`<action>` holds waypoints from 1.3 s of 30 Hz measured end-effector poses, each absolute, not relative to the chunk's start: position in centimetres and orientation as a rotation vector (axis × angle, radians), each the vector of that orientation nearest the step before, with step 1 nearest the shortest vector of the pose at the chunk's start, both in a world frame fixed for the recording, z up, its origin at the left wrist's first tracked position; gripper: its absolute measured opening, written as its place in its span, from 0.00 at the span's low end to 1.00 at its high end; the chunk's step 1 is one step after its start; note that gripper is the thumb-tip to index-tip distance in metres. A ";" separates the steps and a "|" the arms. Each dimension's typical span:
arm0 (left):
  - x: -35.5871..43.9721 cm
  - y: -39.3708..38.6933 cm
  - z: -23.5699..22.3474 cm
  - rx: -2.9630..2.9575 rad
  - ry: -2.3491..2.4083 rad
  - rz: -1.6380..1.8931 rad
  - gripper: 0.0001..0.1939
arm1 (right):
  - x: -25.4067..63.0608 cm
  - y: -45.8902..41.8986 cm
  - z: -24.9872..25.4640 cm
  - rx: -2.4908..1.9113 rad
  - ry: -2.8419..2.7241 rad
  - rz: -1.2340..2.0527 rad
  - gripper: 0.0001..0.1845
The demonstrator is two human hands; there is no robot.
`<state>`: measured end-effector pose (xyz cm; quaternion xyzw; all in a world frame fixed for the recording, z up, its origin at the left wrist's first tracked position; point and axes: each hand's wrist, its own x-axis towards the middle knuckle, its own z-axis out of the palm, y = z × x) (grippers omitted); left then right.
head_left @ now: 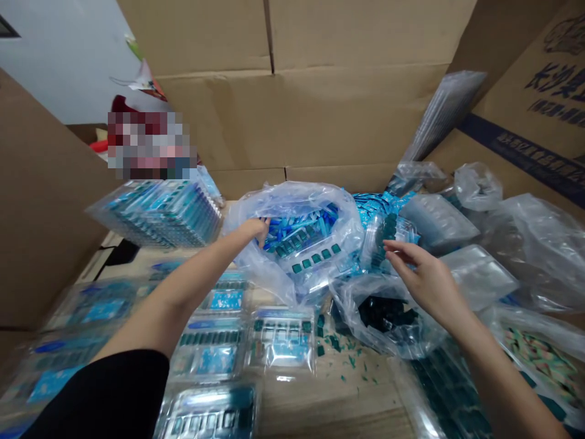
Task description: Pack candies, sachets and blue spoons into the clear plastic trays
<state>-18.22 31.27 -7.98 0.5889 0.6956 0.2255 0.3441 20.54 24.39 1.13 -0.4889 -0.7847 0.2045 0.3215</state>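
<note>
My left hand [261, 230] reaches over the left rim of a clear plastic bag [247, 262], fingers curled down beside blue sticks [324, 219]; its fingertips are partly hidden. Clear strips of dark green squares [315, 258] also lie in this bag. On the right, my right hand [414, 268] has its fingertips together at a dark green scalloped piece [389, 228], in front of a clear plastic tray [404, 230]. Below that hand stands a smaller clear bag [351, 314] holding dark green pieces [386, 312].
Filled clear blister packs [283, 341] cover the left and front of the table [338, 408]. More packs [169, 210] are stacked at back left. Green scraps [351, 360] lie in front. Clear trays [479, 274] and bags stand right. Cardboard [356, 116] walls the back.
</note>
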 end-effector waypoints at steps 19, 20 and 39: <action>-18.9 30.3 -7.9 1.581 2.046 0.087 0.17 | 21.4 22.8 0.3 -1.273 -2.130 0.501 0.17; -18.7 30.0 -7.8 1.601 2.040 0.097 0.17 | 21.3 22.8 0.3 -1.265 -2.128 0.506 0.17; -12.4 29.7 3.0 1.288 1.698 1.221 0.14 | 17.4 20.3 1.8 -1.192 -1.800 0.761 0.18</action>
